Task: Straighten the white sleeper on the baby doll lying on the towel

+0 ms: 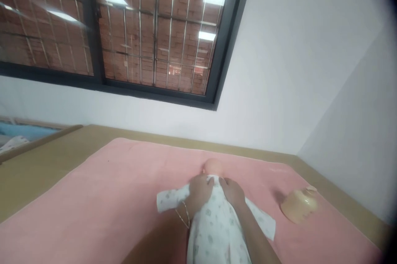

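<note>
A baby doll (214,166) lies on a pink mat (136,181), its smooth head toward the wall. It wears a white gown (212,226) with small grey prints, whose sleeves spread out to both sides. My left hand (200,191), with a thin bracelet at the wrist, is closed at the gown's collar on one side. On the other side of the collar, my right hand (233,191) is closed too, its thumb near the neckline. Both hands' fingertips are partly hidden. The doll's lower body runs out of view.
A yellowish rounded container (299,205) lies on the mat to the right. The mat covers a wooden tabletop (71,152) against a white wall (279,69). A dark-framed window (217,90) with metal bars is above. At far left is a blue-lined bed (27,131).
</note>
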Demonstrator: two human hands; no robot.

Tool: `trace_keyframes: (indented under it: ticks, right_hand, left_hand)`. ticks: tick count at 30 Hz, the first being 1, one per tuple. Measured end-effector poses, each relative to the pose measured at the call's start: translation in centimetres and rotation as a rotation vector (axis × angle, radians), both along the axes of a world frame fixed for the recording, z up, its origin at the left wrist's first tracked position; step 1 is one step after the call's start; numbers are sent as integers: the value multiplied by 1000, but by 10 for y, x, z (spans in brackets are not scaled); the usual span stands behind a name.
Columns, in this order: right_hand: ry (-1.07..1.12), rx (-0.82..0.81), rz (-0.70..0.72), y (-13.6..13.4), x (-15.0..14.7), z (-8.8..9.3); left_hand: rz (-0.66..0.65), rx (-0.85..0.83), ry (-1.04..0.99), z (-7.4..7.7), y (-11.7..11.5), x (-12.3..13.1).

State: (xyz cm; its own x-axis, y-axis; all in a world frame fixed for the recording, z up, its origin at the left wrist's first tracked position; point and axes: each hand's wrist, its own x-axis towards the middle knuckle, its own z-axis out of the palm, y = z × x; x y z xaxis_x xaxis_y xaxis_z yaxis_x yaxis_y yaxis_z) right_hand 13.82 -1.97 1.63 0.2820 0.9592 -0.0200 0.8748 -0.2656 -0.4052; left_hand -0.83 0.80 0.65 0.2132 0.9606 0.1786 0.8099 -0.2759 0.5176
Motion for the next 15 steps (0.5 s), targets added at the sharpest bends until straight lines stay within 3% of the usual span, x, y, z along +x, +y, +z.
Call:
trace_keyframes:
  ticks: [15]
  right_hand:
    - [47,-24,14,2,0,9]
  left_hand:
    - [23,37,-89,-9,7,-3]
